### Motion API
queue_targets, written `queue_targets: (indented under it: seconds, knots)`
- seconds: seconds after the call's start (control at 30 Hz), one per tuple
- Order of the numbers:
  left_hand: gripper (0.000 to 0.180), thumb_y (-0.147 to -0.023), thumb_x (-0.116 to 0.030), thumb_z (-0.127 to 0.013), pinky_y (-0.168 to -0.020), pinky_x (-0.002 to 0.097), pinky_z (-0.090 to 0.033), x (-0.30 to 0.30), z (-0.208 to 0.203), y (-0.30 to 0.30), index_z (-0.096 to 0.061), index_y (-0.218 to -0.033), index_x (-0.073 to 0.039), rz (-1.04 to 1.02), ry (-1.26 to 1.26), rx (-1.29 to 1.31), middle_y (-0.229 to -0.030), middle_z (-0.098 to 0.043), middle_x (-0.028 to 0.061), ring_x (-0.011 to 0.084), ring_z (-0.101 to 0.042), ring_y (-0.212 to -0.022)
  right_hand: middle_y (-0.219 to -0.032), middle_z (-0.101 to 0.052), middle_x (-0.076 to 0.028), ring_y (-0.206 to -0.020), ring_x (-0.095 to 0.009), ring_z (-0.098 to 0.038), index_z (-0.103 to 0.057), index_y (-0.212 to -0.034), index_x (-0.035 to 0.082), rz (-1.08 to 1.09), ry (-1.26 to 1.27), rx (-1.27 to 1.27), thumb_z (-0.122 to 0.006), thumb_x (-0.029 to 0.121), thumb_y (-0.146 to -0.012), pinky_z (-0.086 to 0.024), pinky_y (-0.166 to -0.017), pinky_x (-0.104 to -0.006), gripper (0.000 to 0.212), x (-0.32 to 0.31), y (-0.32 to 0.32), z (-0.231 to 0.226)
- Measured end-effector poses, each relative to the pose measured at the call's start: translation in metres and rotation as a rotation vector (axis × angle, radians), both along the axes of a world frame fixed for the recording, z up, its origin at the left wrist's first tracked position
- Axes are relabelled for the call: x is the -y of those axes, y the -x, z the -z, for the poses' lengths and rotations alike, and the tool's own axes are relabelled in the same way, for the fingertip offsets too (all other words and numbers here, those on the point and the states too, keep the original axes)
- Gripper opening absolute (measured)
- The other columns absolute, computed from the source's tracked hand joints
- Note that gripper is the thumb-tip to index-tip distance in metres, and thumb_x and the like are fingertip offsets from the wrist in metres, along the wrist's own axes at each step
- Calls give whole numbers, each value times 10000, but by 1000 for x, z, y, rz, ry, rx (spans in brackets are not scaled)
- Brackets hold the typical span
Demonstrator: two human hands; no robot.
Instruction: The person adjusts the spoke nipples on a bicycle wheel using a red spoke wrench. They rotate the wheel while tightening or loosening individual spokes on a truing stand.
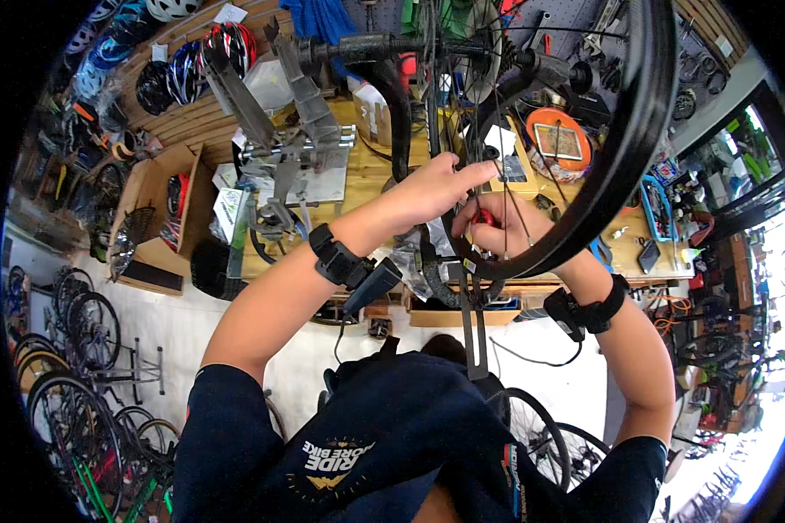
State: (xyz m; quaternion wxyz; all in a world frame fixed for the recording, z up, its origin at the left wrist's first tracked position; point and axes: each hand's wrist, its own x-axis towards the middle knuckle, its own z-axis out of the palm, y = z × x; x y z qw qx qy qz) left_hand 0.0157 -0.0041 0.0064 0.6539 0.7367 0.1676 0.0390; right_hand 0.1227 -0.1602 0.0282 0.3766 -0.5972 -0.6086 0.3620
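Observation:
A black bicycle wheel [634, 139] stands upright in front of me, mounted at its axle in a dark stand [371, 46]. At the near side of the wheel, my left hand [436, 189] is closed at the rim among the spokes, its thumb side up; some of its fingers are hidden. Just below and to the right, my right hand [513, 225] has its fingers curled around a small red spoke wrench [483, 216] beside the rim. Spokes [545, 144] run between the hands and the hub. Where the wrench meets a spoke is hidden by the fingers.
Behind the wheel is a wooden workbench [624, 254] with an orange round tray [556, 135] and a blue basket [659, 209] on the right. A grey metal fixture [301, 157] stands at left, near an open cardboard box [161, 209]. A flat metal bar [477, 336] points toward me.

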Motion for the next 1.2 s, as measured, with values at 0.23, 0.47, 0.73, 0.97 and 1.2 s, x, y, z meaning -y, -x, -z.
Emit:
queue_targets:
  seconds: [0.23, 0.47, 0.73, 0.97, 1.2]
  knots:
    - [561, -931, -474, -584, -676, 353, -483, 21, -7, 52, -601, -1038, 76, -227, -448, 252, -761, -614, 126, 227, -589, -702, -956, -622, -28, -874, -99, -564, -570, -1147, -13, 271, 163, -415, -708, 187, -900, -478, -769, -269, 347, 21, 17, -14]
    - [289, -965, -301, -600, -593, 266, -465, 24, -44, 39, -671, -997, -23, 231, -149, -58, -810, -666, 10, 106, -580, -669, -956, -666, -61, -903, -117, -596, -625, -1071, -17, 223, -148, -4, -634, -6, -891, -498, -787, -291, 181, 40, 10, -2]
    - [508, -812, -459, -724, -646, 388, -505, 51, -38, 30, -687, -787, 47, -142, -633, -138, -651, -604, 234, 326, -621, -629, -815, -646, -32, -756, -79, -583, -628, -1009, -30, 239, -133, -6, -606, 13, -894, -478, -689, -242, 125, 65, -21, -3]
    - [424, -967, -175, -618, -818, 218, -484, 10, -14, 47, -515, -1356, -41, 399, 362, 131, -1178, -643, -11, 39, -583, -956, -781, -603, 0, -719, -64, -544, -629, -1027, -25, 302, -78, -115, -603, 46, -927, -447, -651, -220, 125, 73, -30, 5]
    - [417, -930, -154, -662, -857, 226, -498, 5, 18, 34, -552, -1301, 3, 466, 601, 332, -1156, -664, 51, 75, -613, -969, -770, -600, 10, -693, -52, -517, -631, -1031, -13, 384, -47, -107, -593, 47, -937, -420, -620, -215, 118, 85, -27, 11]
